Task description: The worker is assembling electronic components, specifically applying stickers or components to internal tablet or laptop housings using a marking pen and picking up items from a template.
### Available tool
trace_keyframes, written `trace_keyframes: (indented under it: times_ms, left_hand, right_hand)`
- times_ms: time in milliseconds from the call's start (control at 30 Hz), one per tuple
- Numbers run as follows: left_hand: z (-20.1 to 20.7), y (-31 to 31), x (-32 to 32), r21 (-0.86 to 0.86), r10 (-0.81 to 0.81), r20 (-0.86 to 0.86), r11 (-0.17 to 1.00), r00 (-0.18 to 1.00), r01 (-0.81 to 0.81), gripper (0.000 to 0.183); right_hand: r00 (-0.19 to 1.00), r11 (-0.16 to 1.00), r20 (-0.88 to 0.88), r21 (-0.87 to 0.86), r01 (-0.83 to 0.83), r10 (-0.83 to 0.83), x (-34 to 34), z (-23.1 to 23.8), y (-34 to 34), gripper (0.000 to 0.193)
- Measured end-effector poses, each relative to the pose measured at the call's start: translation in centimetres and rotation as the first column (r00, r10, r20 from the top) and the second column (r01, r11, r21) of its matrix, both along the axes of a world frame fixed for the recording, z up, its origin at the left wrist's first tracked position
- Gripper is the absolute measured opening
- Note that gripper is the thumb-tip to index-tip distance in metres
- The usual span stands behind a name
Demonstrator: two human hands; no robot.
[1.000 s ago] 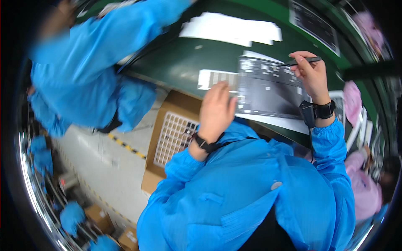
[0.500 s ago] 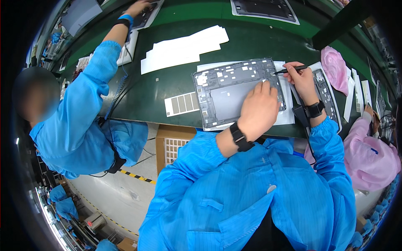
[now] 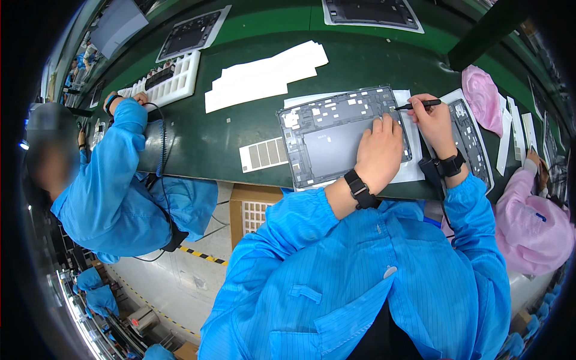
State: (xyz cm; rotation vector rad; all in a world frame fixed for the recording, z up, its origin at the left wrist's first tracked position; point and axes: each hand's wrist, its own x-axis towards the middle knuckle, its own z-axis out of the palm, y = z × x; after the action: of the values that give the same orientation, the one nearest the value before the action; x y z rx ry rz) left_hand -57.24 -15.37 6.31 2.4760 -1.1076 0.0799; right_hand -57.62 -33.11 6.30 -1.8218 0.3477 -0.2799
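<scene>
A thin dark-grey tablet housing (image 3: 327, 141) with many small white patches lies slightly turned on white sheets at the table's near edge. My left hand (image 3: 383, 147) rests over its right part, fingers stretched forward and touching the surface; the thumb is hidden. In my right hand (image 3: 433, 123), a slim black pen-like tool (image 3: 423, 104) is pinched. Its fine tip points left at the housing's upper right corner, close to my left fingertips. Left of the housing lies a white strip card (image 3: 245, 158) with grey rectangular pieces.
Overlapping white sheets (image 3: 240, 87) lie farther back. Another housing (image 3: 465, 129) sits by my right forearm, near a pink cloth (image 3: 482, 99). At left, a co-worker in a blue sleeve (image 3: 102, 165) reaches toward a white slotted tray (image 3: 180, 84). A person in pink (image 3: 531, 222) works at right.
The co-worker at left has drawn an arm back from the far housing to the white tray. My left fingers have shifted slightly toward the tool tip; the tool remains in my right hand.
</scene>
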Motion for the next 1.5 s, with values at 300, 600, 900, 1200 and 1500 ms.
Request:
trace_keyframes:
  times_ms: [300, 600, 900, 1200, 1500]
  left_hand:
    - [0.1, -0.5, -0.3, 0.058, 0.020, 0.047, 0.998, 0.999, -0.023, 0.043]
    - [-0.1, -1.7, 0.2, 0.067, 0.079, 0.075, 0.994, 0.994, -0.084, 0.049]
    - [-0.2, -2.8, 1.2, 0.077, 0.110, -0.025, 0.991, 0.994, -0.108, 0.057]
    - [0.9, -1.5, 0.8, 0.076, 0.151, -0.017, 0.986, 0.988, -0.149, 0.042]
    - [2.4, 15.7, 2.5, 0.090, 0.694, -0.154, 0.719, 0.703, -0.690, 0.035]
  right_hand:
    - [0.996, 0.991, -0.007, -0.099, 0.085, -0.086, -0.3, 0.3, 1.1, 0.019]
    - [0.977, 0.975, 0.033, -0.070, 0.213, -0.211, -0.7, 0.6, 2.8, 0.020]
    - [0.996, 0.967, 0.042, -0.240, 0.085, -0.077, -0.5, 0.2, 1.2, 0.019]
    - [0.906, 0.917, 0.374, -0.258, 0.305, -0.196, 0.0, 3.6, -1.8, 0.041]
    - [0.963, 0.716, -0.234, -0.649, -0.256, 0.132, -2.2, 3.7, 1.3, 0.033]
